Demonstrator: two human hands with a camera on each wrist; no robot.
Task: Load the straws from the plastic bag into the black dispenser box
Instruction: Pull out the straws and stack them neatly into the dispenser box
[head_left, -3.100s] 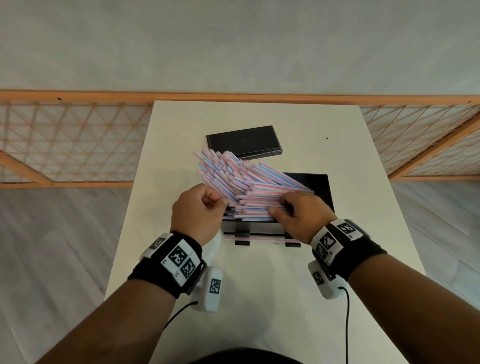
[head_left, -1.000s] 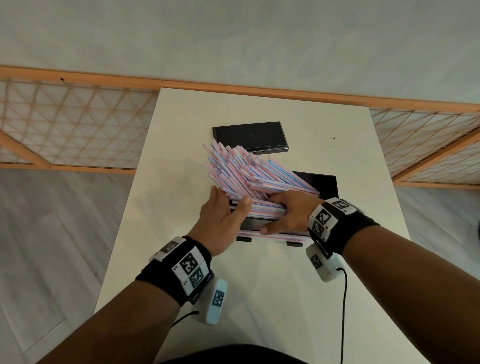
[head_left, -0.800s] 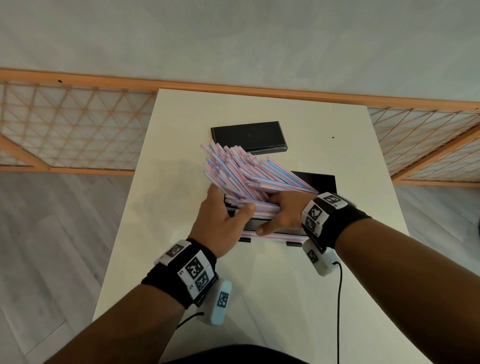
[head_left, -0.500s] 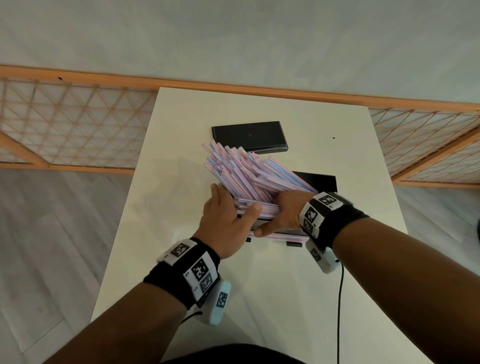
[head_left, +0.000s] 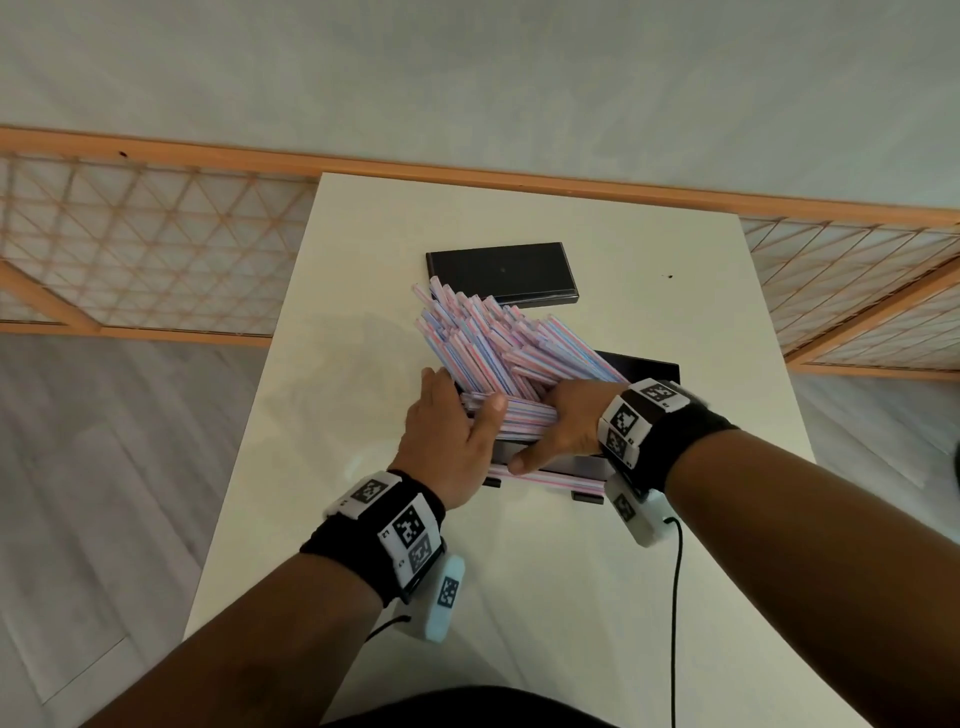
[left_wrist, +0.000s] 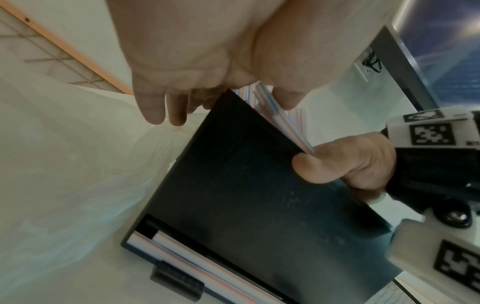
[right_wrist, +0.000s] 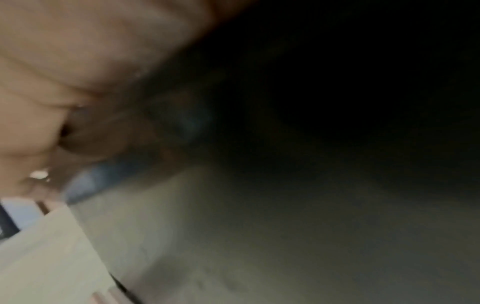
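Observation:
A thick heap of pink-and-blue striped straws (head_left: 498, 353) lies slanted across the open top of the black dispenser box (head_left: 652, 368), its far ends fanning up to the back left. My left hand (head_left: 452, 436) presses the heap's left side with straight fingers (head_left: 435, 379), thumb laid on top. My right hand (head_left: 569, 421) clasps the heap's near right part, its fingers over the straws and its thumb (left_wrist: 319, 164) against the box's front wall (left_wrist: 246, 195). A few straws (left_wrist: 182, 259) lie in the slot at the foot of the box. The right wrist view is dark and blurred.
The box's flat black lid (head_left: 501, 273) lies just behind the straws on the white table (head_left: 519, 597). A clear plastic bag (left_wrist: 64, 174) lies crumpled left of the box. A wooden lattice rail (head_left: 130, 244) runs behind the table.
My left hand has gone from a fist on the straws to flat fingers pushing their left side, and has crept forward and right. The right hand keeps its hold. The heap has tightened a little.

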